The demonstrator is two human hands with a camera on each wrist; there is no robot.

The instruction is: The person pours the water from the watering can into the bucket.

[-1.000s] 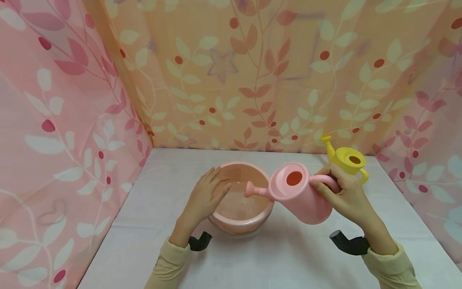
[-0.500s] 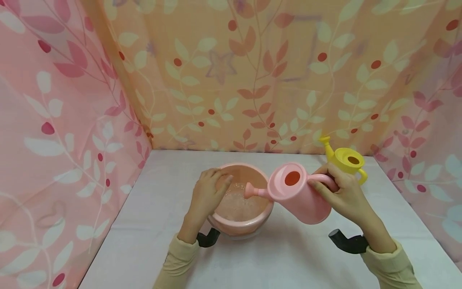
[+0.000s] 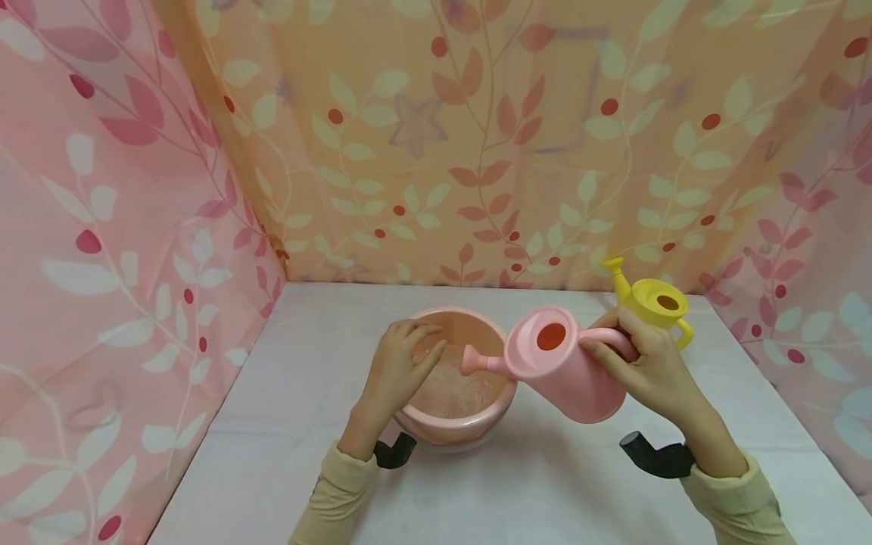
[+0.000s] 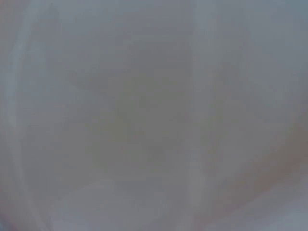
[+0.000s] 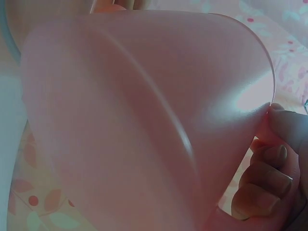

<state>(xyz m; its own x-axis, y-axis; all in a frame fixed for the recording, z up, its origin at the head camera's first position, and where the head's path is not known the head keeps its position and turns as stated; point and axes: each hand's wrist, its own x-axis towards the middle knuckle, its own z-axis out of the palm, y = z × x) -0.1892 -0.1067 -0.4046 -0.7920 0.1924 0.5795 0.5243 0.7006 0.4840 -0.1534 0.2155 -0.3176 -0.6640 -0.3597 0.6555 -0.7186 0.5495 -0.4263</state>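
My right hand (image 3: 650,367) grips the handle of a pink watering can (image 3: 579,386), fingers curled through it in the right wrist view. The can is tilted left, its spout over a pink bowl (image 3: 458,428). What looks like rippled water (image 3: 453,386) lies in the bowl. My left hand (image 3: 395,363) is over the bowl's left rim, fingers and thumb spread apart over its inside. Whether it touches the rim I cannot tell. The left wrist view is filled by a blurred pale surface.
Behind my right hand a yellow watering can (image 3: 654,303) stands near the back right of the white-covered table (image 3: 272,439). Leaf-patterned cloth (image 3: 422,189) hangs behind the table, with pink cloth (image 3: 123,318) along the left side and more at the right.
My left hand has shifted a little to the right over the bowl, its thumb moving further inward. The ripples in the bowl differ. The pink can stays tilted in nearly the same place.
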